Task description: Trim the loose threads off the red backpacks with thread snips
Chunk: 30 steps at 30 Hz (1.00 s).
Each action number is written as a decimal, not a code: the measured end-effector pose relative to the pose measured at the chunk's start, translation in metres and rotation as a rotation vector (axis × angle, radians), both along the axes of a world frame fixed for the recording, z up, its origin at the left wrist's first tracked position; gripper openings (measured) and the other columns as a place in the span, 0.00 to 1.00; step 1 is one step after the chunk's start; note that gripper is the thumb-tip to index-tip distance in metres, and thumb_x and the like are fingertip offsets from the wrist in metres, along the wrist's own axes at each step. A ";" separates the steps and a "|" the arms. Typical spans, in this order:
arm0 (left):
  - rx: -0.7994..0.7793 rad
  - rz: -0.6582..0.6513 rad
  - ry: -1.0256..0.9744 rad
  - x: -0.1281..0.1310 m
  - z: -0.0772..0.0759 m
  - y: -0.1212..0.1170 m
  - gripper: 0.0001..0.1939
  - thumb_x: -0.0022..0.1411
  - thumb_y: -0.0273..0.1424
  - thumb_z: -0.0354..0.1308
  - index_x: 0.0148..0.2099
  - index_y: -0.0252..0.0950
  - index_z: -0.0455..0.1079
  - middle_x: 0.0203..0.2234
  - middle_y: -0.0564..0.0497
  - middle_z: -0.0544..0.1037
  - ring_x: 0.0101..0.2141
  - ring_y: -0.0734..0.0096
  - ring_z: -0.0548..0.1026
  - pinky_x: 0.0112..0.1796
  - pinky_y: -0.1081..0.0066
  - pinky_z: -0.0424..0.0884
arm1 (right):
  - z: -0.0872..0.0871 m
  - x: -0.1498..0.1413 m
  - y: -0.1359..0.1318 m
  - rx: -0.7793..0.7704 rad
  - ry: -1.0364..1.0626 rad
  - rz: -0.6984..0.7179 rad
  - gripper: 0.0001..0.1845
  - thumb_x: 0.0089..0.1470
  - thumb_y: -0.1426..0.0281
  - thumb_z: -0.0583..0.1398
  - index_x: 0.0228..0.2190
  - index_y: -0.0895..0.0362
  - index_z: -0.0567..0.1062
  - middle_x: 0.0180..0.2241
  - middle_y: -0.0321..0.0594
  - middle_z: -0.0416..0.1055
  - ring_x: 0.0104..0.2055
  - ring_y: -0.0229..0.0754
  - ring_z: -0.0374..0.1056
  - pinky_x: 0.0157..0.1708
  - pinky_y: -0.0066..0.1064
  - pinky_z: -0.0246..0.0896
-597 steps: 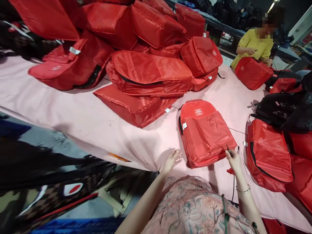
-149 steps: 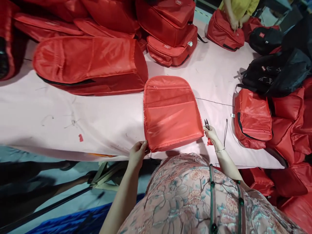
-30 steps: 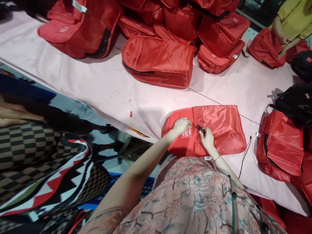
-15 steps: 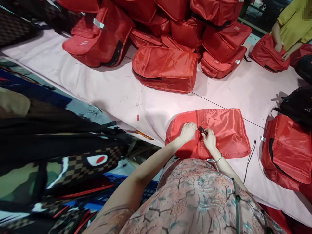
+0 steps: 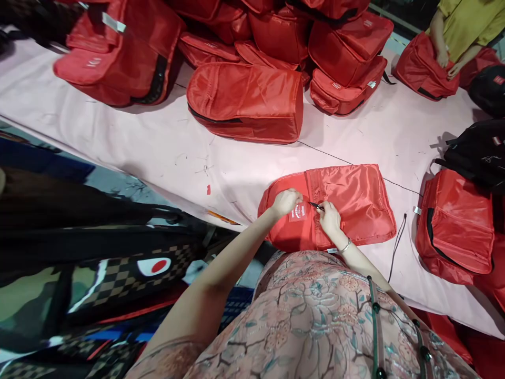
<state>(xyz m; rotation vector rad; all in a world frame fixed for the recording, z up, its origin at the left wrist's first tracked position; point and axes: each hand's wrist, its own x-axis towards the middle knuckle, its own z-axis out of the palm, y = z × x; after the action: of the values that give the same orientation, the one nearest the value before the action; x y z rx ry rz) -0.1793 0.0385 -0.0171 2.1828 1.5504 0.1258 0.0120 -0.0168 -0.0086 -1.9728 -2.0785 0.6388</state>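
A red backpack lies flat on the pink table just in front of me, its logo patch facing up. My left hand is closed, its fingers pinching the fabric beside the patch. In my right hand I grip small thread snips, their tips pointing left at the seam near the patch. The two hands are a few centimetres apart on the bag.
Several red backpacks are heaped along the far side, more red bags and a black bag at the right. A person in a yellow top handles a bag at the far right. Patterned bags lie below the table's left edge.
My left hand slid slightly left, uncovering the logo patch. The snips in my right hand stay at the seam. The view shifted a little.
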 end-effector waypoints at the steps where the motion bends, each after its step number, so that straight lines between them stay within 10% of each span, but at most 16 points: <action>1: 0.004 -0.047 0.038 0.002 0.002 0.002 0.11 0.59 0.28 0.49 0.34 0.35 0.73 0.32 0.45 0.75 0.34 0.65 0.74 0.32 0.71 0.66 | 0.001 0.000 0.000 -0.009 -0.019 0.000 0.09 0.59 0.69 0.51 0.40 0.55 0.68 0.38 0.40 0.68 0.40 0.41 0.65 0.37 0.28 0.55; 11: 0.182 -0.349 0.293 0.011 0.002 -0.002 0.12 0.60 0.21 0.42 0.41 0.29 0.66 0.34 0.39 0.71 0.31 0.62 0.72 0.32 0.65 0.66 | 0.010 -0.005 0.003 -0.036 -0.094 0.029 0.10 0.60 0.67 0.50 0.43 0.53 0.66 0.40 0.40 0.67 0.40 0.42 0.65 0.34 0.29 0.56; 21: 0.091 -0.052 0.016 0.004 -0.005 -0.011 0.12 0.62 0.29 0.42 0.40 0.34 0.66 0.36 0.44 0.73 0.36 0.64 0.71 0.35 0.68 0.67 | 0.012 -0.006 0.004 -0.024 -0.072 0.080 0.10 0.61 0.66 0.50 0.43 0.54 0.66 0.41 0.41 0.67 0.42 0.41 0.64 0.35 0.28 0.56; 30: 0.081 -0.070 0.025 0.006 0.005 -0.013 0.15 0.63 0.30 0.40 0.40 0.32 0.67 0.34 0.42 0.71 0.34 0.63 0.70 0.35 0.66 0.67 | 0.013 -0.013 0.009 -0.045 -0.175 0.159 0.12 0.62 0.67 0.47 0.44 0.54 0.66 0.42 0.44 0.66 0.43 0.42 0.62 0.39 0.30 0.55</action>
<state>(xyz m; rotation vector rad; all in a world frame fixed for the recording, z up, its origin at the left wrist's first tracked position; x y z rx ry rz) -0.1729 0.0253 -0.0118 2.3069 1.5046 0.1418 -0.0013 -0.0083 0.0043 -1.9653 -2.3638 0.5636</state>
